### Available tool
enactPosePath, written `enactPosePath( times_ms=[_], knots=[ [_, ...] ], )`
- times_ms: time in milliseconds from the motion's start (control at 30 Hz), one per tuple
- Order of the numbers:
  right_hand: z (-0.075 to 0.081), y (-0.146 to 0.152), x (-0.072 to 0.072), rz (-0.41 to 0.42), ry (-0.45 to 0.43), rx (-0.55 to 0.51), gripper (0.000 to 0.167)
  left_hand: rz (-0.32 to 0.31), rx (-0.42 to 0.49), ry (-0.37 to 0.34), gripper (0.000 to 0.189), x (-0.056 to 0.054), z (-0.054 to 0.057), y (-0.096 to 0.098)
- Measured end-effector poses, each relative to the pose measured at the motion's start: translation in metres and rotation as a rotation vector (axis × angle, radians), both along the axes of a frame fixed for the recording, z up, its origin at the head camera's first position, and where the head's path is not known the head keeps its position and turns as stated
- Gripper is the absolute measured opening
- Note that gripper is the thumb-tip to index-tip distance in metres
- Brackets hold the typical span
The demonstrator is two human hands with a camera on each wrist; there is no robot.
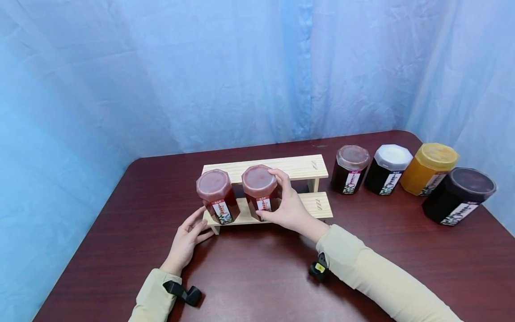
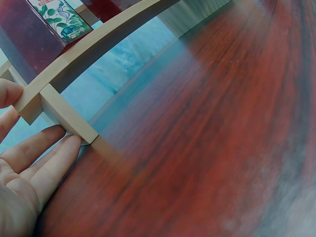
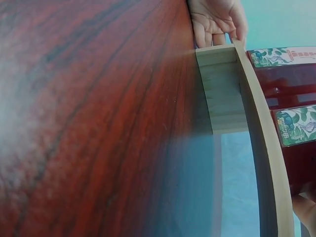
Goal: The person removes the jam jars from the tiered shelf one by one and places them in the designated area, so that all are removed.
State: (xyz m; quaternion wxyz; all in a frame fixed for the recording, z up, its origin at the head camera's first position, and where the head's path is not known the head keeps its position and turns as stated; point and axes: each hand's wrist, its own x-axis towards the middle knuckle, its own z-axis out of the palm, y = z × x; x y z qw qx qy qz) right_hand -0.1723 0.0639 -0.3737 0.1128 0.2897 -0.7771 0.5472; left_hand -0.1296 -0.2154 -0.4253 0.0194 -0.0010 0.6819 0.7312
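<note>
A two-tier wooden shelf (image 1: 299, 166) stands on the table, with two octagonal jars of red contents on its lower board. My right hand (image 1: 295, 210) grips the right red jar (image 1: 259, 181), fingers at its far side and thumb near its label. Beside it is the left red jar (image 1: 213, 185), untouched. My left hand (image 1: 187, 239) is at the shelf's left end. In the left wrist view its fairly straight fingers (image 2: 54, 165) touch the shelf leg (image 2: 69, 116) and the board's end. Only a little of the right hand (image 3: 306, 215) shows in the right wrist view.
Right of the shelf stand a dark jar (image 1: 350, 170), a white-lidded dark jar (image 1: 388, 170), a yellow jar (image 1: 429, 170) and another dark jar (image 1: 458, 197). A blue curtain (image 1: 241, 80) hangs behind the dark red table (image 1: 257, 277).
</note>
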Motion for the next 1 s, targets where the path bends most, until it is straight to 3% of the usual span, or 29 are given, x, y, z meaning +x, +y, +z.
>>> enactPosePath(
  times_ms=[700, 1000],
  knots=[
    [0.000, 0.012, 0.010, -0.012, -0.015, -0.019, 0.093, 0.006, 0.004, -0.012, 0.047, 0.000, 0.001, 0.001],
    [0.000, 0.026, 0.016, -0.060, 0.015, 0.012, 0.091, 0.006, -0.002, -0.012, 0.047, 0.000, 0.001, 0.001]
  ],
)
